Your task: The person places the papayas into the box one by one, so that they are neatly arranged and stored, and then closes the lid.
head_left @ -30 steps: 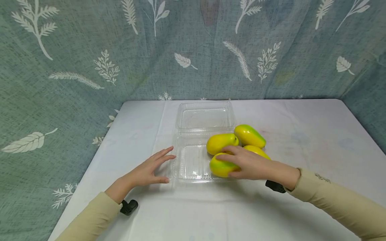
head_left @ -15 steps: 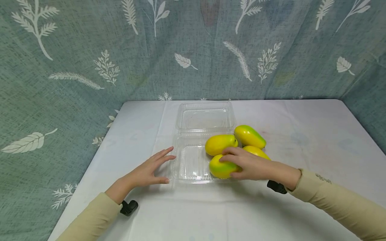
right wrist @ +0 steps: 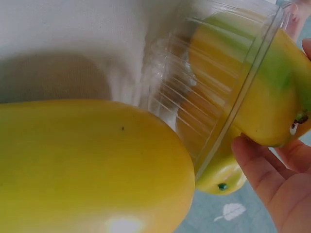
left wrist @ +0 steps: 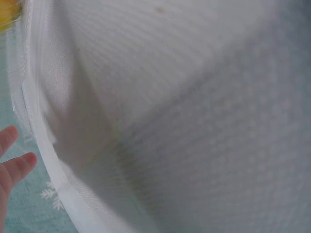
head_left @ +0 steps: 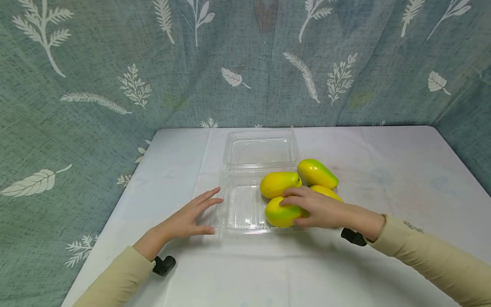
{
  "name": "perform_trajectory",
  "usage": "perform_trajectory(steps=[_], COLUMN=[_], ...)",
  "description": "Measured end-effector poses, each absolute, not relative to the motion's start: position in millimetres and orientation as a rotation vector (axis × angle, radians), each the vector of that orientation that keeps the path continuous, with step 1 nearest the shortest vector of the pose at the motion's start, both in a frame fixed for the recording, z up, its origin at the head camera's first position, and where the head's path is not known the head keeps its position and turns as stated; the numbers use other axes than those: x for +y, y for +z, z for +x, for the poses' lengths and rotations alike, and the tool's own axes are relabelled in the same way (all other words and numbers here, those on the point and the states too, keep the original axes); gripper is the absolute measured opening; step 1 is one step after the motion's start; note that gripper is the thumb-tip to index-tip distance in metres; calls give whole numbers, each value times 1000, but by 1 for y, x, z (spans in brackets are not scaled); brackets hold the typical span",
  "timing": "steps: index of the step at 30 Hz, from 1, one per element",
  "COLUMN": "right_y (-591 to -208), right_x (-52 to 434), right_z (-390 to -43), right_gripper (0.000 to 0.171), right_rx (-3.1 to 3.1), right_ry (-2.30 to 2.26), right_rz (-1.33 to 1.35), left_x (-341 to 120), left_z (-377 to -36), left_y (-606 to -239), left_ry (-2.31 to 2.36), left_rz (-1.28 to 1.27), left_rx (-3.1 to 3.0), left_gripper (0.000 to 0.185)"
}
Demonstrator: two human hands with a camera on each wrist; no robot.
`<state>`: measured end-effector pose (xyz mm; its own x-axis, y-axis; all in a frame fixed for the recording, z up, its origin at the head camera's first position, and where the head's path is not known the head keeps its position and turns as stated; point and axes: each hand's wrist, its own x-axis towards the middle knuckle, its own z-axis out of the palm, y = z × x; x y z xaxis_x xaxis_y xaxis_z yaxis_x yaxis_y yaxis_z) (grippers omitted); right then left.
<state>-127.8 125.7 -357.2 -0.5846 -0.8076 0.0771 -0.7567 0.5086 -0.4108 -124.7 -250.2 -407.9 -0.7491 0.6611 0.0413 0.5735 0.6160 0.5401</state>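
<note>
My right hand (head_left: 318, 209) curves its fingers and thumb round the stem end of a yellow-green mango (head_left: 281, 212). That mango lies in the right half of a clear plastic clamshell box (head_left: 238, 231), at the front. In the right wrist view the held mango (right wrist: 272, 92) shows behind the box's ribbed wall, fingertips against it. A second mango (head_left: 278, 184) lies just behind it in the box. My left hand (head_left: 188, 217) is spread beside the box's left rim, thumb and fingers apart, holding nothing. In the left wrist view only some fingertips (left wrist: 22, 165) show.
The box's lid (head_left: 261, 149) lies folded back behind it. Right of the box are two more mangoes, one at the back (head_left: 316, 172) and one partly behind my right hand (head_left: 326, 192). A white cloth (head_left: 383, 170) covers the table; a leaf-patterned curtain (head_left: 245, 102) hangs behind.
The held mango and the one behind it have shifted slightly left and toward me. My right hand's fingers have drawn back a little to the right. My left hand stays put.
</note>
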Motion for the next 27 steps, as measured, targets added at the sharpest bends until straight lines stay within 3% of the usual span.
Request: perform_trajectory(steps=[13, 27], right_y=[-347, -339], right_x=[145, 171], right_z=[-129, -130], right_gripper=[38, 42], right_rx=[2652, 2702], right_ry=[-678, -812], right_rz=[-1366, -1171], left_x=[-249, -250], left_z=[-124, -124], left_y=[-406, -406], left_ry=[795, 804], left_rz=[1004, 988], left_rx=[2669, 2663], left_gripper=[73, 73])
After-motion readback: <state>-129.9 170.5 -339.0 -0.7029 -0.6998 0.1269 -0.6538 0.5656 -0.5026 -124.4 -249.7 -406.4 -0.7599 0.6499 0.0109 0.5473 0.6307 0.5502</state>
